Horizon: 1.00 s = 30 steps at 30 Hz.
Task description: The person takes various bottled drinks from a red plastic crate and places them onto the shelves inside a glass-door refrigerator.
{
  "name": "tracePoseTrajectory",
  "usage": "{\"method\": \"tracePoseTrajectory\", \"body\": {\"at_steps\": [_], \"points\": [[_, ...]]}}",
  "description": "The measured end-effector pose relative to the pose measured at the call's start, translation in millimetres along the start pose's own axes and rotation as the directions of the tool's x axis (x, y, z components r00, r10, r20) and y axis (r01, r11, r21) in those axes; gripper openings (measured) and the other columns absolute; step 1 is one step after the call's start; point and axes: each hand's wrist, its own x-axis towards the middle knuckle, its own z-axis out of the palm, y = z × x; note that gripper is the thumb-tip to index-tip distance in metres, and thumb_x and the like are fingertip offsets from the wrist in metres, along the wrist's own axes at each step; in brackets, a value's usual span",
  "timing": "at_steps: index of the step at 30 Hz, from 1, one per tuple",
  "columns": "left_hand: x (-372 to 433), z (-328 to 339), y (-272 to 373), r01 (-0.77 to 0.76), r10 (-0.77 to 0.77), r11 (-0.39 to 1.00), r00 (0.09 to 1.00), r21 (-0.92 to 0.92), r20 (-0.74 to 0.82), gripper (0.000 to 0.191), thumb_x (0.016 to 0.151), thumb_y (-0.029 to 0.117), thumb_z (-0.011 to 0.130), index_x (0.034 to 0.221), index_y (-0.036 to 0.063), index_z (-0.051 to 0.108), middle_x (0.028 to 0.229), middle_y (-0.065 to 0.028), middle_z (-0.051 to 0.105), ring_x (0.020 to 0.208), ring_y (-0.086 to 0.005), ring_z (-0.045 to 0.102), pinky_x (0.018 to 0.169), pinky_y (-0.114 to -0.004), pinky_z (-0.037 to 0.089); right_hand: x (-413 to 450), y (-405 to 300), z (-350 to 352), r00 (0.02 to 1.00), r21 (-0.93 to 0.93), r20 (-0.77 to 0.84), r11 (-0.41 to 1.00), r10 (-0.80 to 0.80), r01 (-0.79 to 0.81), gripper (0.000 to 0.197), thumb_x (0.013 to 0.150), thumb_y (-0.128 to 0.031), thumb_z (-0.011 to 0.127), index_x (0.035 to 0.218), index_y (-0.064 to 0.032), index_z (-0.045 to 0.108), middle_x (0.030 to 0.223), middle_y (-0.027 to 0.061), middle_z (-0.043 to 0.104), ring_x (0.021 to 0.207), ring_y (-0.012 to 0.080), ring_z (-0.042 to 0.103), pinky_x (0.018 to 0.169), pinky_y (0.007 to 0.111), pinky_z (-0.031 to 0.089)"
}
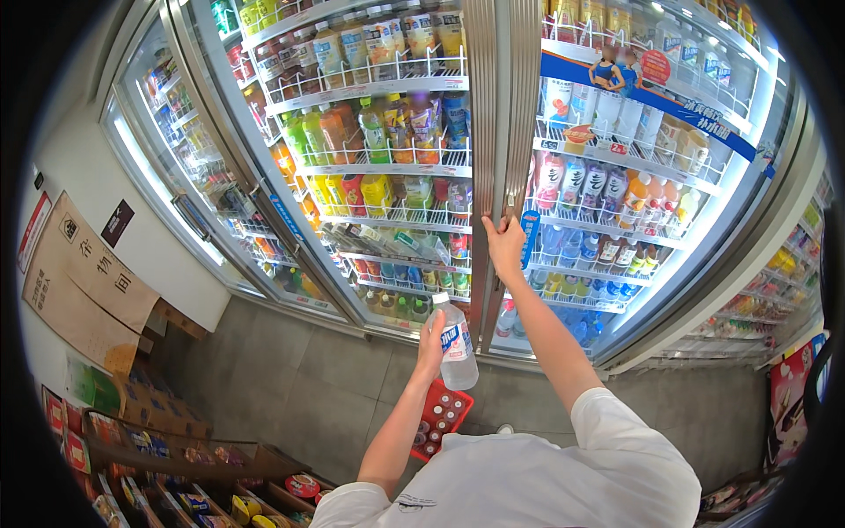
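Note:
My left hand (432,346) is closed around the side of a clear plastic bottle (460,360) with a white cap and a blue, white and pink label. The bottle is tilted a little. My right hand (505,247) reaches up to the metal door frame (490,145) between two glass cooler doors, its fingers curled at the frame's edge by the handle. Behind the glass, shelves of bottled drinks (587,185) stand to the right and more drinks (376,132) to the left. The right hand's exact hold on the edge cannot be told.
A red crate (462,412) of capped bottles stands on the grey tiled floor (310,389), partly hidden by my body. Shelves with packaged food (198,501) are at the lower left. A beige curtain (86,284) hangs at the left wall; snack racks (772,284) stand at the right.

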Motion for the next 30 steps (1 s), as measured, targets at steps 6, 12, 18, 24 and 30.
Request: {"method": "tracePoseTrajectory", "body": {"at_steps": [6,12,18,24,30], "points": [[-24,-6,13,-0.032,0.032,0.999,0.999,-0.018,0.001,0.049,0.089,0.048,0.049,0.106,0.002,0.055,0.085,-0.0056,0.063,0.071,-0.0102,0.061,0.064,-0.024,0.049,6,-2,-1,1.0,-0.051,0.009,0.999,0.013,-0.013,0.044,0.07,-0.026,0.078,0.063,-0.0014,0.041,0.053,0.0101,0.045,0.049,0.0236,0.042,0.05,0.036,0.037],[-46,-18,20,-0.092,0.092,0.996,0.995,-0.003,0.034,0.05,0.091,0.05,0.043,0.102,0.0026,0.054,0.084,-0.0073,0.062,0.068,-0.013,0.062,0.061,-0.028,0.053,9,-3,3,0.992,-0.177,-0.008,0.976,0.127,-0.127,0.043,0.068,-0.032,0.078,0.068,0.0021,0.052,0.064,0.0177,0.057,0.062,0.0352,0.058,0.06,0.041,0.044],[-69,-36,20,-0.099,0.094,0.993,0.992,-0.061,-0.079,0.043,0.092,0.043,0.047,0.101,0.0021,0.057,0.083,-0.0062,0.063,0.069,-0.0112,0.061,0.063,-0.024,0.049,10,-3,8,0.986,-0.281,-0.084,0.946,0.147,-0.165,0.044,0.067,-0.036,0.078,0.077,0.0018,0.057,0.073,0.0174,0.062,0.072,0.0357,0.061,0.064,0.043,0.046],[-78,-54,21,-0.107,0.103,0.993,0.992,-0.048,-0.079,0.043,0.092,0.043,0.047,0.102,0.0024,0.056,0.084,-0.005,0.062,0.071,-0.01,0.06,0.064,-0.023,0.048,4,-12,6,0.978,-0.309,-0.138,0.931,0.157,-0.193,0.047,0.066,-0.043,0.076,0.073,-0.0001,0.058,0.071,0.0151,0.063,0.069,0.0342,0.061,0.063,0.044,0.046],[-59,-59,12,-0.083,0.081,0.995,0.996,-0.063,-0.039,0.047,0.09,0.044,0.049,0.106,0.0003,0.055,0.089,-0.0047,0.061,0.074,-0.0085,0.059,0.067,-0.023,0.047,-17,-18,1,0.96,-0.272,-0.211,0.933,0.181,-0.236,0.042,0.07,-0.039,0.072,0.068,-0.0013,0.055,0.064,0.0138,0.059,0.063,0.0331,0.058,0.06,0.042,0.044]]}}
